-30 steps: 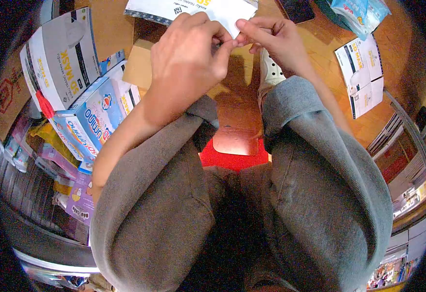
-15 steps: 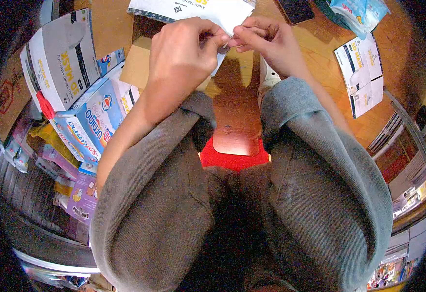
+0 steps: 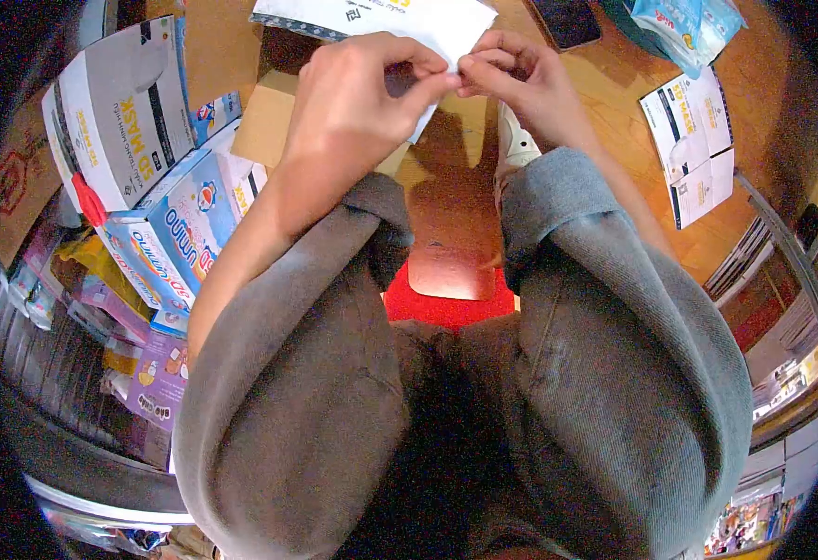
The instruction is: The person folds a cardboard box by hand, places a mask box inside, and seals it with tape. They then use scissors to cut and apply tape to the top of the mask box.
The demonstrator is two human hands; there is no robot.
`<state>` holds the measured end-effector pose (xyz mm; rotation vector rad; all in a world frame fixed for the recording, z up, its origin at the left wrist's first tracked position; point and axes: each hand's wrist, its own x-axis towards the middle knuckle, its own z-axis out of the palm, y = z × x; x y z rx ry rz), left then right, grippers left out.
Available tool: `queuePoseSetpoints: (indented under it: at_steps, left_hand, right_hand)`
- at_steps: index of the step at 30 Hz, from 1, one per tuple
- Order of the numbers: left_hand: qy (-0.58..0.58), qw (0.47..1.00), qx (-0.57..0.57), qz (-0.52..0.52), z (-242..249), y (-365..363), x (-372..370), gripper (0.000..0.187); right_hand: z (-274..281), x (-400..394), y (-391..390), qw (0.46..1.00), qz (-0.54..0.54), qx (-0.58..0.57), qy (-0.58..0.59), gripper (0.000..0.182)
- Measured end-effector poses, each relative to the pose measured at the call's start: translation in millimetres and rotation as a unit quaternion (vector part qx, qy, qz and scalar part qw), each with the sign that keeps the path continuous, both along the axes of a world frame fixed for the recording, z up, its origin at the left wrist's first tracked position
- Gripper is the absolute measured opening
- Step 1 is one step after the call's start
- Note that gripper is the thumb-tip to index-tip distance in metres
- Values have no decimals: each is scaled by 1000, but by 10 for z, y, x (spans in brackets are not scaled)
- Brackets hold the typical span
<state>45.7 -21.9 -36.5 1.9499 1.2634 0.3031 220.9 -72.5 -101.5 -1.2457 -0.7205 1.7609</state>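
Observation:
At the top centre, my left hand (image 3: pixel 358 98) is closed, its thumb and forefinger pinched together. My right hand (image 3: pixel 521 79) is closed in a pinch too, and the fingertips of both hands nearly meet. Whatever lies between them is too small and hidden to make out. Just behind the fingertips is a white printed mask carton (image 3: pixel 400 19), flat and cut off by the top of the view. A bit of pale blue-white edge shows below my left hand. Both forearms rest over my raised knees.
On the left stand a white 5D Mask carton (image 3: pixel 115 117), a blue Umino box (image 3: pixel 190 219) and a brown cardboard box (image 3: pixel 274 121). To the right on the wooden floor (image 3: pixel 605 112) lie another flat mask carton (image 3: pixel 689 145), a phone (image 3: pixel 566 21) and a blue packet (image 3: pixel 689 28).
My left fingertips have shifted right, closer to my right fingertips. A small pale bit seen at the left fingertips before is now hidden. The carton behind has moved slightly right.

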Motion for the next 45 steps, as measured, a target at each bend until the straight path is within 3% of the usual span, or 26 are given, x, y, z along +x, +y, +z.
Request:
queuePoseSetpoints:
  at_steps: [2,4,6,7,10,13,15,21,30,36,39,42,45]
  left_hand:
    - [13,999,30,-21,67,58,-38,14]
    - [29,982,185,0,20,180,-183,13]
    - [45,962,265,56,57,321,-308,15]
    - [45,969,228,80,88,374,-387,18]
    - [64,954,271,111,-145,488,-634,21]
    - [13,990,70,123,-129,429,-615,27]
    - [-47,990,6,135,-189,404,-609,26]
    - [-23,976,-97,195,-37,352,-650,23]
    - [-66,963,-158,209,-209,331,-825,19]
    - [-49,969,-132,201,-215,343,-836,19]
    - [-83,975,-160,128,-167,276,-868,30]
    - [12,976,-83,-203,84,162,-829,50]
    - [114,964,33,-239,33,-157,-763,62]
  right_hand:
    - [-10,49,20,999,15,5,-33,20]
    - [99,96,54,998,7,-36,-41,16]
    - [58,183,49,998,5,-44,-42,16]
    - [16,265,37,997,22,-43,-60,16]
    - [-19,442,61,993,54,-57,-89,15]
    - [73,512,77,991,55,-98,-76,12]
    - [69,577,93,991,75,-90,-67,12]
    - [75,577,146,986,117,-74,-91,14]
    - [28,531,173,980,131,-44,-143,17]
    - [-54,579,157,983,129,-47,-121,17]
    - [-67,527,126,986,94,-47,-128,17]
    - [-42,452,97,989,64,-43,-127,18]
    - [-105,468,81,983,71,-25,-168,21]
